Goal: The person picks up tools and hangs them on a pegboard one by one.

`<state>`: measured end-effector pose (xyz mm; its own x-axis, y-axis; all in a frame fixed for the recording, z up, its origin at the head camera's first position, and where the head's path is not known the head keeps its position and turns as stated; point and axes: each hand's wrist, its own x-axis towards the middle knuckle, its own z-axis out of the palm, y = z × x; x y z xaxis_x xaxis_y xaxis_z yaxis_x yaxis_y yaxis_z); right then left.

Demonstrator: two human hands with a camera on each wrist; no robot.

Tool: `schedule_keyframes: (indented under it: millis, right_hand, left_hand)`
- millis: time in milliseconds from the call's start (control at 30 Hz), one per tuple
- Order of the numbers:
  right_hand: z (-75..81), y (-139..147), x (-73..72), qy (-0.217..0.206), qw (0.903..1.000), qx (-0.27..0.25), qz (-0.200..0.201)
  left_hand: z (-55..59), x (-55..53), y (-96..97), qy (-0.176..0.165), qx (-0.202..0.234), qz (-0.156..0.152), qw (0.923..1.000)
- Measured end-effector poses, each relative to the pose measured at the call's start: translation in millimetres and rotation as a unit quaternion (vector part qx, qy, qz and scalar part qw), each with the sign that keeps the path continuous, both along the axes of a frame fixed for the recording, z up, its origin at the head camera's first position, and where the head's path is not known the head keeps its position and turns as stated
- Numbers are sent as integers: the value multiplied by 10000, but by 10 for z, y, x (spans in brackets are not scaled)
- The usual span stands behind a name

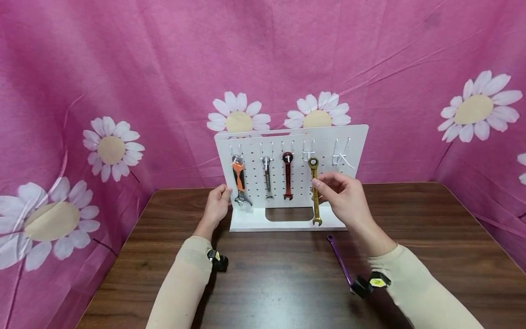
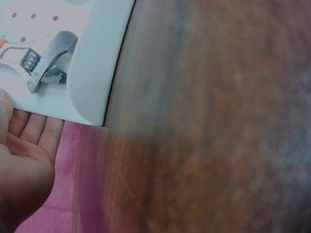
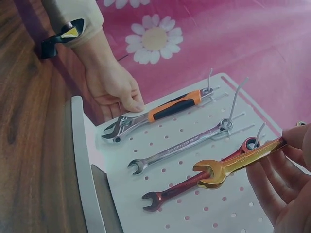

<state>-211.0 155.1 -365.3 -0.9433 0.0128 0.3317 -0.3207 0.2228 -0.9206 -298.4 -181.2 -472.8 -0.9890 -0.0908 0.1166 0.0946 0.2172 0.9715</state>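
My right hand (image 1: 345,196) pinches a gold combination wrench (image 1: 315,192) near its ring end, upright in front of a white pegboard stand (image 1: 255,212), below a hook. With thumb and fingers my left hand (image 1: 217,205) grips the left edge of that board; the left wrist view shows its fingers behind the edge. On the board hang an adjustable wrench (image 3: 170,109) with an orange and black handle, a silver combination wrench (image 3: 180,146) and a red combination wrench (image 3: 177,190). A purple wrench (image 1: 340,259) lies on the table beneath my right forearm.
White hooks (image 1: 342,153) stick out of the board's upper right, with no tool on them. The stand rests on a dark wooden table (image 1: 271,274). Behind it hangs a pink cloth (image 1: 279,55) with large white flowers.
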Motion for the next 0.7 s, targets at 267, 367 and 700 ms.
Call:
schedule_keyframes:
  millis: [267,367,700]
  right_hand:
    - [-22,-22,-50,-226,9997,-80,85]
    - [-42,-20,-66,-299,9995,-47,58]
    - [-103,-26,-133,-419,9991,-54,-29]
  left_hand:
    - [9,-1,3,-12,117,-42,9999]
    - [9,-8,6,-40,134,-38,9999]
    - [27,15,19,-8,133,-60,9999]
